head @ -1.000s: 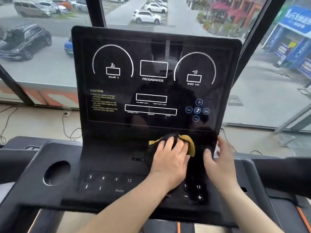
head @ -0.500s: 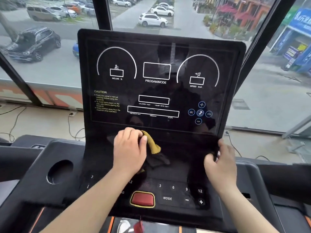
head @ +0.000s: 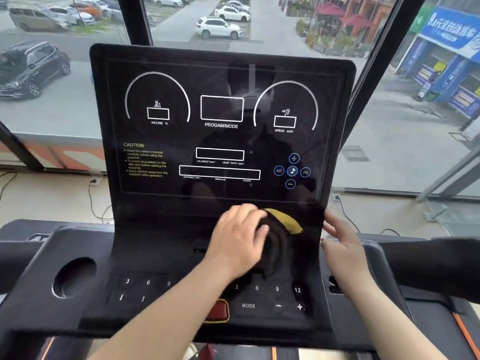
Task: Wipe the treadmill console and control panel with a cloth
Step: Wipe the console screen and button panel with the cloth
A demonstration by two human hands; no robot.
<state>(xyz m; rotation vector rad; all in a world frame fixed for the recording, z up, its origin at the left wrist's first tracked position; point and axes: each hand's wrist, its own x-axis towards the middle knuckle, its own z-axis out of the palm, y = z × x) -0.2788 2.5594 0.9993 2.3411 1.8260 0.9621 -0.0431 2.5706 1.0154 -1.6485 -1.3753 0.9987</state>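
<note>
The black treadmill console stands upright before me, with white dial outlines and a yellow caution text. Below it lies the control panel with number keys, a MODE key and a red stop button. My left hand holds a bunched black-and-yellow cloth against the curved strip between screen and keys, fingers curled over it. My right hand rests with straight fingers on the console's right edge, just right of the cloth.
A round cup hole sits in the left side tray. Black handrails run off to both sides. Behind the console is a large window with dark frame bars; cables lie on the floor below it.
My left hand swept the cloth left along the strip below the screen, then back right toward my right hand. The right hand stayed on the console's right edge.
</note>
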